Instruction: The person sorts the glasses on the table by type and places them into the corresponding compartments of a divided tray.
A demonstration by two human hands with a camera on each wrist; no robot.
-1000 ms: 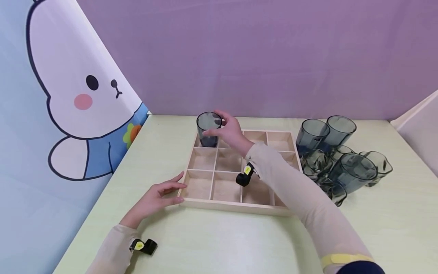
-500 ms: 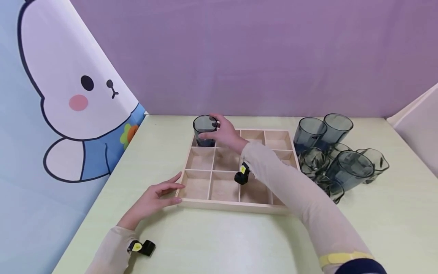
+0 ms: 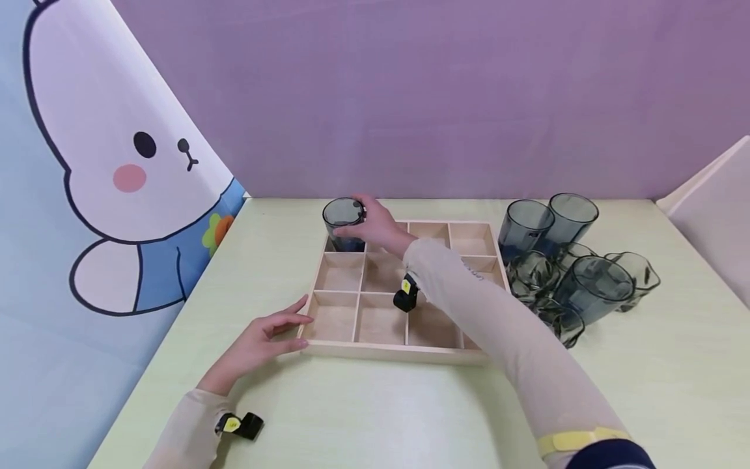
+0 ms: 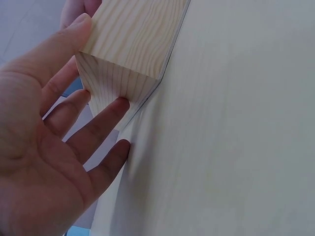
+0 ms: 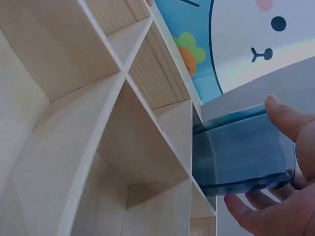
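Note:
A wooden compartment tray (image 3: 387,354) lies on the pale table. My right hand (image 3: 373,225) grips a dark blue-grey glass (image 3: 343,223) that stands upright in the tray's far left compartment; in the right wrist view the glass (image 5: 243,150) sits low in that cell, with thumb and fingers (image 5: 288,118) around it. My left hand (image 3: 265,337) rests with straight fingers against the tray's near left corner (image 4: 125,54), thumb along one side and fingertips (image 4: 110,110) on the other. The other compartments that show hold nothing.
A cluster of several grey-blue glasses (image 3: 571,267) stands and lies on the table right of the tray. A rabbit-print backdrop (image 3: 105,163) closes the left side, a purple wall (image 3: 439,98) the back, and a white panel (image 3: 711,202) the far right.
My right hand has lowered the glass deeper into the far left compartment. The left hand has stayed at the tray's corner.

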